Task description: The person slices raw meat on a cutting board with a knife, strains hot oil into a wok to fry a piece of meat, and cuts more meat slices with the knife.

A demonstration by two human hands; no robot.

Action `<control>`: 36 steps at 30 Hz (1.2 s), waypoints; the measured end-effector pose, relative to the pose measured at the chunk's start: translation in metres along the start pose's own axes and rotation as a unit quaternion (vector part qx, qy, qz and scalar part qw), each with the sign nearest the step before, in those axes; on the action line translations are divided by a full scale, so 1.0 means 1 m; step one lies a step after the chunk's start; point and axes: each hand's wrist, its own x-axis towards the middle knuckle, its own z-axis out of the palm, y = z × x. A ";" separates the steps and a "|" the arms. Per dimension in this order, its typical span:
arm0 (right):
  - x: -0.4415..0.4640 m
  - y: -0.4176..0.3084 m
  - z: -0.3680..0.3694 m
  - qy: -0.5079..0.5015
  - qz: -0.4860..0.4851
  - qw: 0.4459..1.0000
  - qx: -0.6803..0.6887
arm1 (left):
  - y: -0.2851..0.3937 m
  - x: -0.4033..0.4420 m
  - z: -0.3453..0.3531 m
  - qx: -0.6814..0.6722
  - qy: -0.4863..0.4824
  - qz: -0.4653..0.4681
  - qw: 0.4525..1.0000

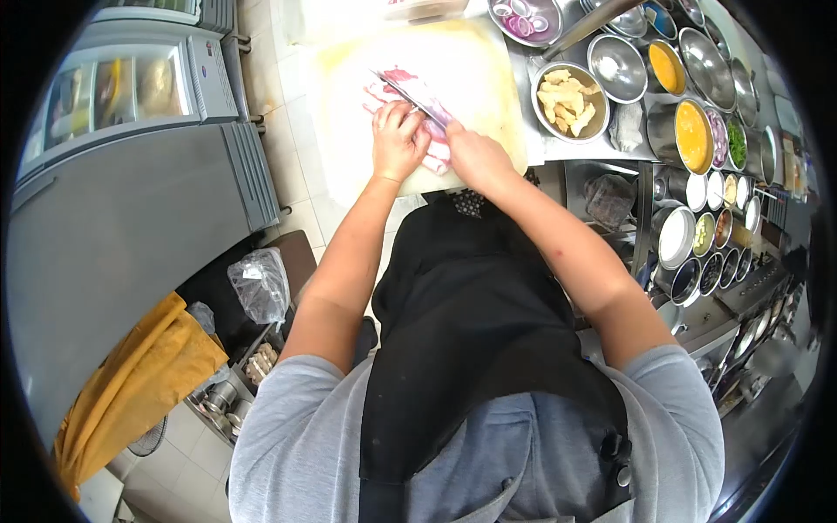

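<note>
Raw pink-and-white meat (437,155) lies on a large pale cutting board (475,65). My right hand (475,157) is closed round the handle of a knife (410,96), whose blade slants up and to the left across the meat. My left hand (398,139) presses on the meat beside the blade, its fingers bent and close together. Cut pieces (377,92) of the meat lie on the far side of the blade. Part of the meat is hidden under my left fingers.
Right of the board stand a bowl of yellowish pieces (568,102), a bowl of sliced purple onion (526,19), an empty metal bowl (617,68) and a pot of orange liquid (690,137). A grey chest freezer (131,192) fills the left side, with a brown cloth (139,383) below.
</note>
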 end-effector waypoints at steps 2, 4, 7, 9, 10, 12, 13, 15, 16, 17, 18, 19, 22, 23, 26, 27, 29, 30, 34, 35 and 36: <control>-0.031 0.008 0.002 -0.033 0.050 0.998 -0.009 | 0.004 0.000 0.002 0.038 0.017 -0.022 0.999; -0.067 0.013 -0.002 -0.053 0.063 0.997 -0.011 | 0.005 -0.003 0.001 0.049 0.009 -0.033 0.998; -0.063 0.015 0.004 -0.047 0.044 0.998 -0.005 | -0.002 -0.006 0.004 0.016 -0.002 -0.021 1.000; -0.031 0.023 0.023 0.015 -0.002 1.000 0.014 | -0.005 -0.007 0.006 -0.002 -0.018 -0.019 1.000; -0.012 0.022 0.025 0.016 -0.002 1.000 0.014 | -0.003 -0.008 0.007 -0.002 -0.018 -0.018 1.000; 0.013 0.016 0.026 0.049 -0.031 0.998 0.001 | -0.002 -0.008 0.003 0.012 -0.036 -0.012 0.999; 0.008 0.015 0.026 0.056 -0.031 0.998 0.004 | -0.002 -0.009 0.001 0.013 -0.037 -0.005 0.999; -0.017 0.020 0.027 0.030 0.006 0.999 0.029 | -0.001 -0.009 0.006 0.044 -0.030 -0.019 0.998; -0.036 0.023 0.026 0.030 0.009 0.999 0.028 | 0.000 -0.009 0.007 0.041 -0.031 -0.018 0.999; -0.058 0.024 0.026 -0.001 0.028 0.999 0.019 | 0.001 -0.009 0.007 0.057 -0.022 -0.026 0.998; -0.072 0.026 0.026 -0.030 0.045 0.998 0.010 | 0.002 -0.008 0.006 0.075 -0.012 -0.033 0.997; -0.080 0.028 0.026 -0.030 0.045 0.998 0.010 | 0.003 -0.008 0.005 0.071 -0.012 -0.033 0.997; -0.079 0.027 0.020 -0.062 0.064 0.996 -0.004 | 0.001 -0.008 0.006 0.045 -0.017 -0.023 0.999; -0.063 0.025 0.019 -0.049 0.047 0.998 -0.004 | 0.000 -0.008 0.007 0.045 -0.015 -0.019 0.999; -0.021 0.016 0.019 -0.030 0.030 0.999 0.001 | 0.001 -0.010 0.007 0.040 -0.045 -0.018 0.998; -0.013 0.014 0.019 -0.027 0.026 0.999 -0.002 | 0.001 -0.011 0.006 0.035 -0.044 -0.016 0.998; -0.017 0.013 0.020 -0.012 0.022 1.000 -0.006 | 0.004 -0.010 0.003 0.030 -0.039 -0.004 0.999; -0.027 0.019 0.026 -0.013 0.029 0.999 -0.005 | 0.004 -0.013 0.002 0.041 -0.036 -0.017 0.998; -0.079 0.034 0.019 -0.053 0.058 0.997 -0.013 | 0.004 -0.011 0.001 0.071 -0.013 -0.057 0.996; -0.093 0.037 0.018 -0.050 0.056 0.997 -0.016 | 0.004 -0.011 -0.002 0.080 -0.016 -0.062 0.995; -0.103 0.041 0.017 -0.049 0.061 0.997 0.008 | 0.004 -0.010 -0.004 0.082 -0.008 -0.059 0.995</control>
